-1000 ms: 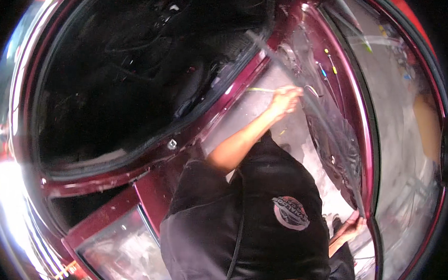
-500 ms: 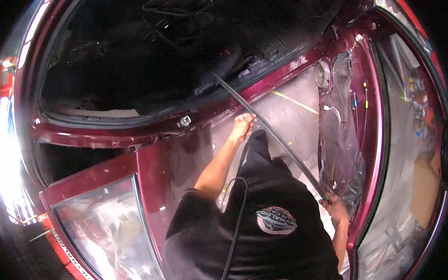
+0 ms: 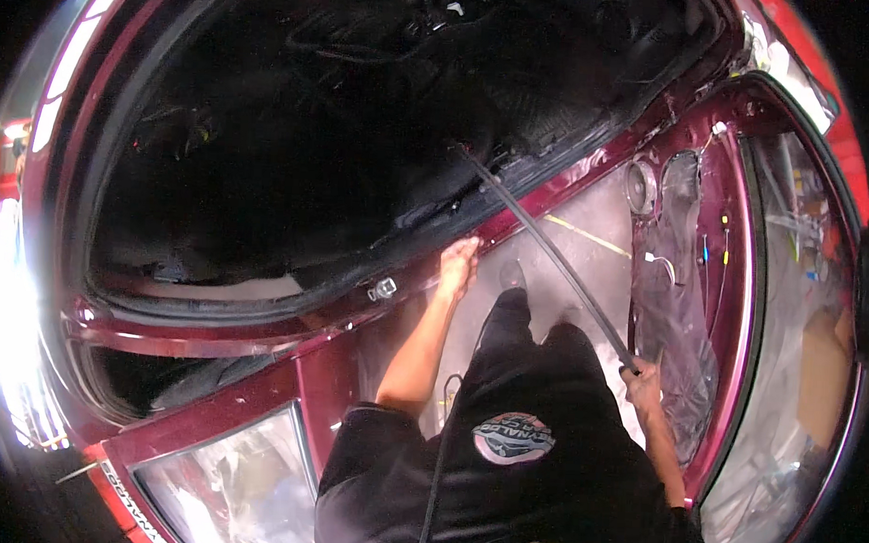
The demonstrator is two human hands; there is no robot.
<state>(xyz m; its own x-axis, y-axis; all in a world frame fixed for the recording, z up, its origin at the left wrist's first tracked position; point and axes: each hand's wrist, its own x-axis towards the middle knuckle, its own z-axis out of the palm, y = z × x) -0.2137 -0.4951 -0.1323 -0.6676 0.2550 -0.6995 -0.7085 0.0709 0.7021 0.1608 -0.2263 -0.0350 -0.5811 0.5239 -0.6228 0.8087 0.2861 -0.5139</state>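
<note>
A long dark, narrow strip [image 3: 578, 286] slants from the black car interior [image 3: 295, 142] across the maroon sill [image 3: 513, 217] down to the right. My right hand [image 3: 643, 389] is closed on its lower end, beside the open door. My left hand [image 3: 459, 268] is at the sill, left of the strip and apart from it, with fingers curled; what it holds, if anything, I cannot make out. A dark cord [image 3: 433, 492] hangs over my black shirt.
The open maroon door [image 3: 715, 320] carries crumpled plastic sheeting, a round speaker [image 3: 641, 188], wires and cables. Another door [image 3: 320, 392] with a window is at lower left. Grey floor [image 3: 579, 248] with a yellow line shows between them. A bright glare fills the far left.
My left hand was on the strip and is now apart from it, to its left. My right hand still grips the lower end. The view has shifted, showing more of the interior.
</note>
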